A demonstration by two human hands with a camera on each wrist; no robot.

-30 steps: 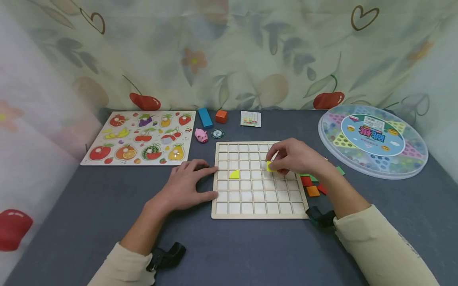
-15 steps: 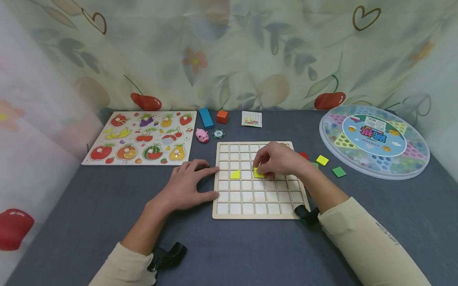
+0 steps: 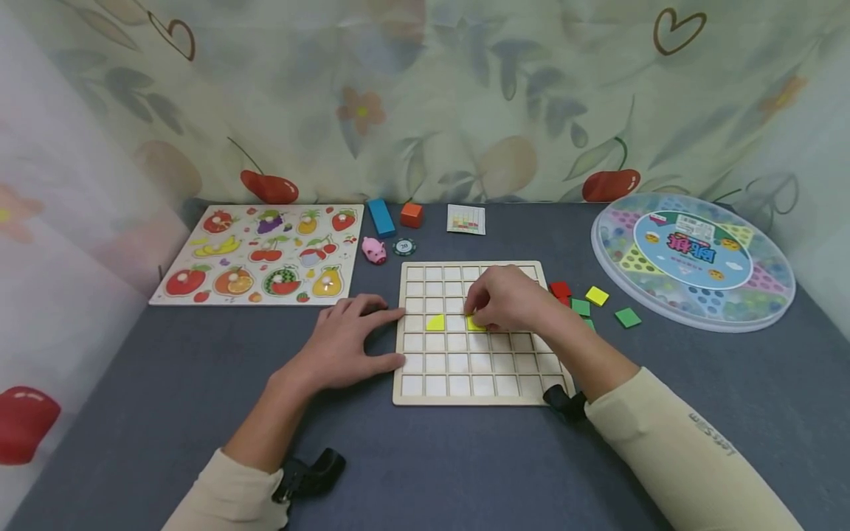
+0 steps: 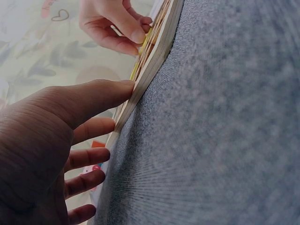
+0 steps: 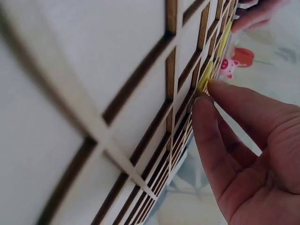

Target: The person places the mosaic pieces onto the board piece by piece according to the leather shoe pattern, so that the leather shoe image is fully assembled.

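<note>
A wooden grid board (image 3: 434, 364) with white cells lies flat in the middle of the head view. My right hand (image 3: 510, 299) pinches a yellow tile (image 3: 474, 324) between thumb and index finger, over the board's middle row. In the right wrist view the tile (image 5: 205, 77) stands tilted at the grid, partly hidden by the fingertips. Another yellow tile (image 3: 435, 323), with one rounded corner, lies in a cell further left. My left hand (image 3: 340, 346) is spread, its thumb and index finger touching the board's left edge; its thumb (image 4: 105, 93) presses that edge in the left wrist view.
Red (image 3: 560, 289), green (image 3: 627, 318) and yellow (image 3: 597, 296) tiles lie right of the board. Behind them is a round game box (image 3: 770, 287). A fruit puzzle board (image 3: 229, 258), pink pig (image 3: 374, 251), chip (image 3: 403, 247), blue block (image 3: 381, 217), orange block (image 3: 411, 214) and printed card (image 3: 466, 220) sit behind.
My right hand has moved left across the board with the yellow tile, from the right-hand columns to near the middle, and lowered slightly onto it. My left hand has stayed at the board's edge.
</note>
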